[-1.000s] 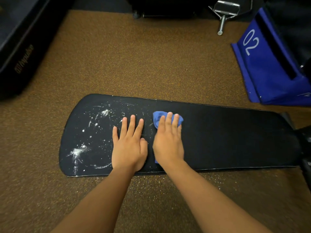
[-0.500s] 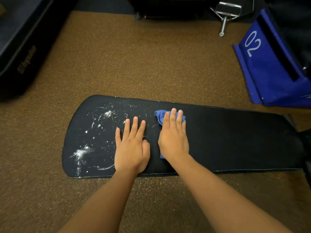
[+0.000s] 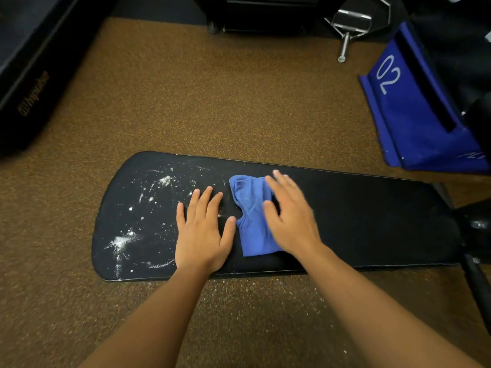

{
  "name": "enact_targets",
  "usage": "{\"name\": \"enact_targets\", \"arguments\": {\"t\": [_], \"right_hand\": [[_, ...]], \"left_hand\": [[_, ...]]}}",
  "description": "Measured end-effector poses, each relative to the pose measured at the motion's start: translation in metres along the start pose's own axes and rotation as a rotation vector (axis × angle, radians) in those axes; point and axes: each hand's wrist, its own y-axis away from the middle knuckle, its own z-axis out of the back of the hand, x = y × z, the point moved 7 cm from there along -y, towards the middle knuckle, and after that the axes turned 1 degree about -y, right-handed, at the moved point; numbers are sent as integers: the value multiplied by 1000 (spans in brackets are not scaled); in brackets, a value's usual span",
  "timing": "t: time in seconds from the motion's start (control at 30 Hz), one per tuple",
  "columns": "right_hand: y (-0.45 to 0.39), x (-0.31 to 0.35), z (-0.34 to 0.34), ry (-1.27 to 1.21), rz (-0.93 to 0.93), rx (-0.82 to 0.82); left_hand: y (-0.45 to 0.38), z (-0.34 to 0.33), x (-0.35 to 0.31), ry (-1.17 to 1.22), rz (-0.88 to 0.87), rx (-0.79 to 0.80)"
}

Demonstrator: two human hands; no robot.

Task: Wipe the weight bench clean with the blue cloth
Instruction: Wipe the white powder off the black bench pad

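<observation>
The black weight bench pad (image 3: pixel 372 221) lies across the middle of the view. White powder smears (image 3: pixel 125 240) cover its left end. The blue cloth (image 3: pixel 249 208) lies crumpled on the pad near its middle. My left hand (image 3: pixel 202 232) rests flat on the pad just left of the cloth, fingers apart, at the edge of the powder. My right hand (image 3: pixel 292 216) is blurred and spread over the cloth's right edge. A dark shadow shows under its thumb, and most of the cloth lies uncovered.
Speckled brown floor surrounds the bench. A blue box marked 02 (image 3: pixel 409 112) stands at the right. A metal handle attachment (image 3: pixel 348 25) lies at the top. A black padded piece (image 3: pixel 29 75) runs along the left. The bench's black frame (image 3: pixel 475 235) juts out at the right.
My right hand has slid to the right off most of the cloth, which now lies largely uncovered. My left hand has stayed flat in place.
</observation>
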Motion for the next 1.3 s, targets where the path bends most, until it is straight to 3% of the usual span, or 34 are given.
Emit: {"name": "enact_targets", "arguments": {"t": [0.1, 0.37, 0.5, 0.63, 0.87, 1.07, 1.3], "right_hand": [[2, -36, 18, 121, -119, -125], [7, -57, 1, 365, -95, -111], [6, -59, 0, 393, -107, -83], [5, -60, 0, 420, -110, -72], [6, -60, 0, 410, -104, -68], [6, -62, 0, 435, -110, -68], [5, -62, 1, 431, -113, -72]], "left_hand": [[4, 10, -6, 20, -41, -74], [-5, 21, -75, 52, -271, -150], [-18, -12, -112, -12, -181, -2], [-17, -39, -109, -195, -33, 109], [-33, -36, -75, -259, -69, 135], [-66, -25, -54, -131, -39, 165], [-17, -26, -59, -85, -76, 204]]}}
